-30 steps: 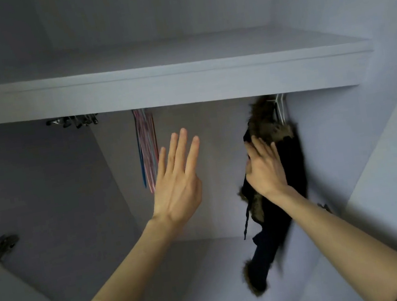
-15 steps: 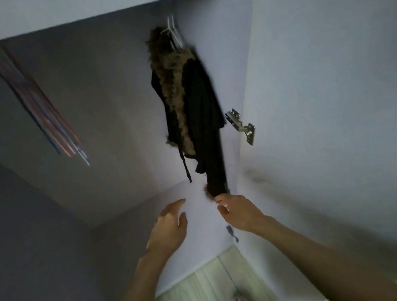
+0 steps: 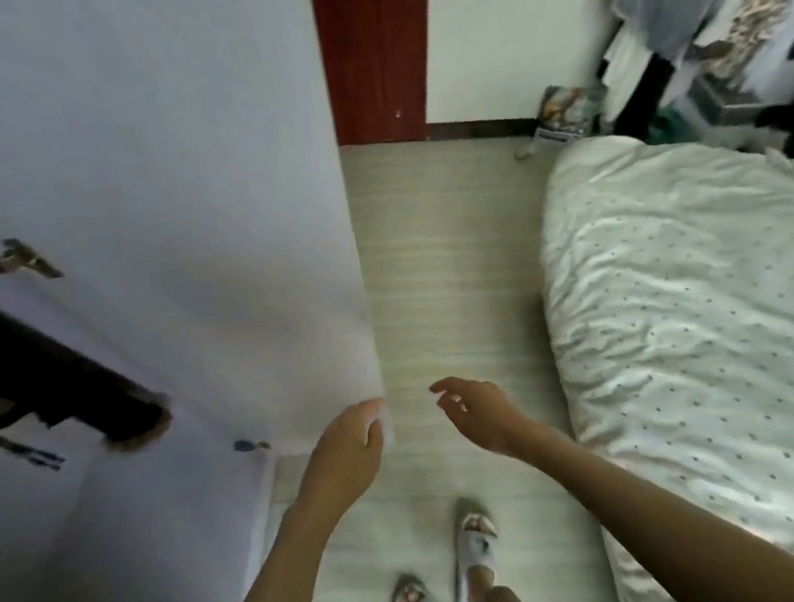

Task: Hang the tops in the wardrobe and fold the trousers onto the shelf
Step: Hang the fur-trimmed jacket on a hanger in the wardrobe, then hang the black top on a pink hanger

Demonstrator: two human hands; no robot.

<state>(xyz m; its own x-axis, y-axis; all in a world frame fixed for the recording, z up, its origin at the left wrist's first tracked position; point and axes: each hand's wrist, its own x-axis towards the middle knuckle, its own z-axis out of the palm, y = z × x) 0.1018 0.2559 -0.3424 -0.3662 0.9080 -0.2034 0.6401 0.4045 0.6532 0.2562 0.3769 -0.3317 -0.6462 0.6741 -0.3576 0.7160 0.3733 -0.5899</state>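
The black top with brown fur trim hangs inside the wardrobe at the far left, only its lower part in view. The open wardrobe door fills the upper left. My left hand hovers by the door's lower edge, fingers relaxed, holding nothing. My right hand hangs over the floor beside it, fingers loosely curled and empty. No trousers are clear in this blurred view.
A bed with a white dotted cover takes up the right side. Pale plank floor runs between door and bed. A red-brown door frame stands at the top. Clutter sits at the upper right. My slippered feet are below.
My view has swung down and right from the wardrobe interior to the floor and bed. Both hands have dropped away from the hanging black top, which my right hand touched earlier.
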